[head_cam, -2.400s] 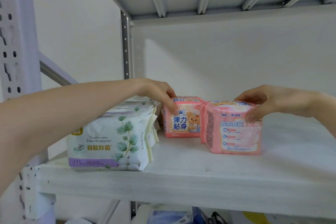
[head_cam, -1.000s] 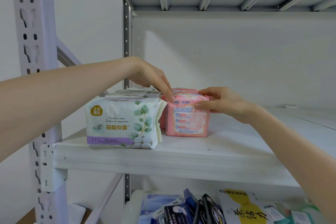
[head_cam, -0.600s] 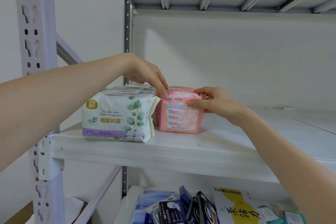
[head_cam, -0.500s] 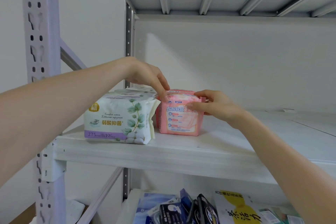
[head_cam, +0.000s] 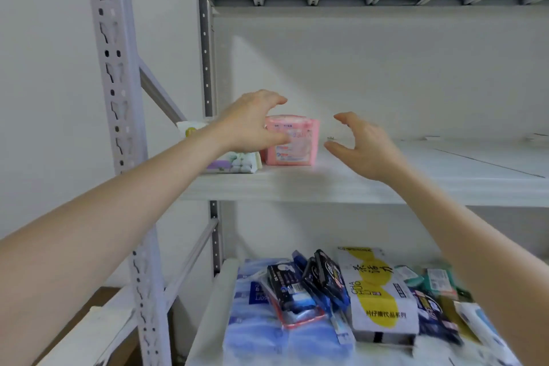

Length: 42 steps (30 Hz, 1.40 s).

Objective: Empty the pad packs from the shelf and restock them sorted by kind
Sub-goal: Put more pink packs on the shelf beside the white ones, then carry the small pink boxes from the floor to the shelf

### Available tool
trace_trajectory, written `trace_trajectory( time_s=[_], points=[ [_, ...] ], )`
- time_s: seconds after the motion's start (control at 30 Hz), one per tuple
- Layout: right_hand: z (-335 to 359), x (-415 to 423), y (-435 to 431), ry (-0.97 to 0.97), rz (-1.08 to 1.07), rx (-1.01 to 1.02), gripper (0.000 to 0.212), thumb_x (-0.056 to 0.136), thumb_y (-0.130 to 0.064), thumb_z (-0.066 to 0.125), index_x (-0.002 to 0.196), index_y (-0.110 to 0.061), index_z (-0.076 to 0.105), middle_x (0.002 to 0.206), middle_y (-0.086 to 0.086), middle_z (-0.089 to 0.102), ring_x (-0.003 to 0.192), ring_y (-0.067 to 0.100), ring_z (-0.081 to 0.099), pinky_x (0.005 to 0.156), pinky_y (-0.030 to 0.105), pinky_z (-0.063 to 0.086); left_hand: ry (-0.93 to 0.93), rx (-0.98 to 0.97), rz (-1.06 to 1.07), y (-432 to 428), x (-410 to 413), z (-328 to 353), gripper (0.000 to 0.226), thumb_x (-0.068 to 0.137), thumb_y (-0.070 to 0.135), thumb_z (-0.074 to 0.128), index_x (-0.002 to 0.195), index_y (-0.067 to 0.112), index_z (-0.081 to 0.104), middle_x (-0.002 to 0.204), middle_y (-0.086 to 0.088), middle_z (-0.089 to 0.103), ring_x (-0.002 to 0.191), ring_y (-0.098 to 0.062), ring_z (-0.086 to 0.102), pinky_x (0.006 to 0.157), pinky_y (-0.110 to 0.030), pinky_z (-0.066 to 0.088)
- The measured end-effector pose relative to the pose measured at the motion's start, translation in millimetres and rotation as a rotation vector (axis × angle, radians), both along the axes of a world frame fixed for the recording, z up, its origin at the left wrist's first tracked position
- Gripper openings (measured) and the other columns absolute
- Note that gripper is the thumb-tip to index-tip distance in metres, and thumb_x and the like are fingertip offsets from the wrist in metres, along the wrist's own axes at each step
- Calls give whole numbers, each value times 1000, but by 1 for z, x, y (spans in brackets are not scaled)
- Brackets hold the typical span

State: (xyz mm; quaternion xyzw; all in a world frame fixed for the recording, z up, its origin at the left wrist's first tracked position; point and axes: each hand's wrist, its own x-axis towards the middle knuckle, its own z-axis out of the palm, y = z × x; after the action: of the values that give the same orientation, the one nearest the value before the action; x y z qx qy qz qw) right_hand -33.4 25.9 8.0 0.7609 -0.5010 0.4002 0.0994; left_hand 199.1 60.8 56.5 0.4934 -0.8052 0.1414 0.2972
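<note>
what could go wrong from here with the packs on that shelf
1. The left hand is open in front of the pink pack; whether it touches is unclear. A careless pull back might tip the pack over.
2. The white leaf-print pack sits near the shelf front edge, under the left forearm, so a brush could knock it off.
3. The right hand is open and holds nothing.

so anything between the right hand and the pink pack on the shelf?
Nothing visible. The right hand is open, with only bare shelf between it and the pink pack. The left hand partly covers the pack's other side.
</note>
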Motion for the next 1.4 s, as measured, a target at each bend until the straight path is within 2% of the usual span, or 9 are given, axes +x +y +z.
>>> trace_trajectory(
  time_s=[0.1, 0.2, 0.3, 0.6, 0.77, 0.97, 1.1, 1.2, 1.4],
  points=[
    [-30, 1, 36, 142, -118, -18, 62, 91, -44, 55, 144, -18, 36, 143, 7, 47, 131, 28, 42, 104, 44, 31, -7, -108, -39, 30, -2, -42, 71, 81, 36, 72, 141, 7, 44, 145, -13, 44, 135, -27, 38, 109, -32, 23],
    [-65, 0, 72, 236, -165, -12, 64, 91, -44, 53, 146, -16, 33, 148, 6, 41, 136, 26, 36, 109, 47, 25, -6, -106, 13, 55, -5, -89, 77, 84, 43, 67, 147, 11, 36, 155, -10, 31, 144, -26, 25, 119, -39, 12],
    [-101, -1, 101, 306, -203, 21, 65, 91, -43, 52, 146, -16, 31, 153, 7, 33, 139, 25, 31, 112, 51, 23, 4, -98, 44, 78, -8, -135, 77, 87, 46, 61, 150, 13, 29, 158, -9, 24, 147, -25, 17, 120, -42, 7],
    [-190, -23, 161, 291, -272, 118, 60, 94, -43, 47, 146, -17, 31, 156, 9, 28, 144, 25, 24, 115, 52, 17, -46, 110, 131, 131, -35, -244, 75, 90, 45, 55, 151, 16, 24, 160, -8, 19, 149, -24, 11, 120, -45, 7],
    [-238, -52, 189, 302, -279, 200, 62, 95, -45, 45, 147, -16, 29, 158, 8, 24, 147, 24, 17, 116, 52, 11, -96, 149, 179, 155, -64, -295, 75, 91, 47, 53, 152, 17, 22, 160, -7, 19, 149, -24, 10, 121, -45, 7],
    [-312, -108, 230, 350, -249, 347, 62, 95, -43, 44, 148, -17, 26, 159, 9, 20, 148, 24, 13, 117, 52, 6, -110, 267, 242, 201, -123, -382, 75, 91, 50, 50, 153, 18, 21, 161, -8, 16, 150, -24, 7, 119, -44, 1],
    [-361, -149, 269, 390, -230, 458, 63, 95, -43, 42, 149, -17, 23, 159, 8, 19, 148, 23, 11, 117, 52, 4, -147, 352, 274, 250, -168, -435, 74, 91, 49, 50, 152, 16, 25, 160, -10, 20, 149, -26, 10, 120, -46, 6],
    [-392, -175, 301, 383, -235, 493, 62, 95, -42, 42, 149, -17, 26, 159, 7, 23, 148, 23, 14, 117, 51, 5, -122, 410, 273, 285, -198, -464, 74, 89, 43, 56, 151, 16, 27, 159, -12, 23, 149, -28, 11, 121, -47, 7],
    [-447, -230, 371, 368, -264, 605, 65, 93, -39, 45, 150, -18, 22, 160, 6, 20, 149, 22, 11, 118, 50, 5, -167, 574, 234, 348, -255, -509, 73, 91, 42, 52, 153, 19, 19, 161, -11, 15, 150, -26, 6, 120, -45, 2]
  ],
)
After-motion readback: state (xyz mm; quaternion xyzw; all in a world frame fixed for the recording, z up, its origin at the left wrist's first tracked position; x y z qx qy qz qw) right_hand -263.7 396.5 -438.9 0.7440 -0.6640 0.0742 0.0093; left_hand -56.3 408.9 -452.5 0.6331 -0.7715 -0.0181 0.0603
